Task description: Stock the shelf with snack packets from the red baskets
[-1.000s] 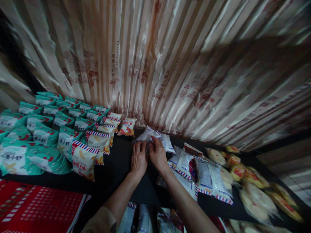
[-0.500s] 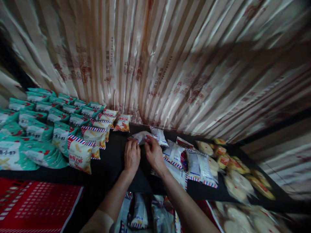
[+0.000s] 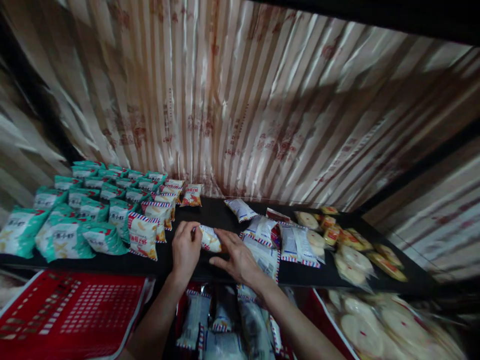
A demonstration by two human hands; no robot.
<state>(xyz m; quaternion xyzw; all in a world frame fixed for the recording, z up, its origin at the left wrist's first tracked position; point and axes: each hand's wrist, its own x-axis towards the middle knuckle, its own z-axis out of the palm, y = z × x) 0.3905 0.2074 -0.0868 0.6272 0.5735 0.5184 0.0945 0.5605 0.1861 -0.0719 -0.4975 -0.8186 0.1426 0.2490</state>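
The small white plastic snack packet with yellow and red print (image 3: 209, 239) lay between the two hands, above the front half of the flat black shelf (image 3: 213, 212); whether its underside touched the shelf could not be told. The left hand (image 3: 186, 245) had its fingers curled together and pinched the packet's left end. The right hand (image 3: 238, 257) was spread: its fingers extended to the packet's right end, and its thumb stood apart below.

To the left stood close rows of plump teal-and-white plastic bags (image 3: 67, 239), bordered on their right by a column of cream-and-red plastic bags with striped edges (image 3: 142, 237). A single cream bag with red and orange print (image 3: 192, 195) stood just beside this column, at the back. Behind the right hand, one white-and-blue plastic bag (image 3: 240, 210) lay on the shelf; further right lay silvery-white plastic bags with striped edges (image 3: 298, 242), then flat clear packs of round pale discs (image 3: 352, 265) and elongated yellow packs (image 3: 386, 265). A slotted red plastic basket (image 3: 90, 310) occupied the lower left. Pale, striped, pleated sheeting with reddish-brown print (image 3: 187, 100) formed the background.
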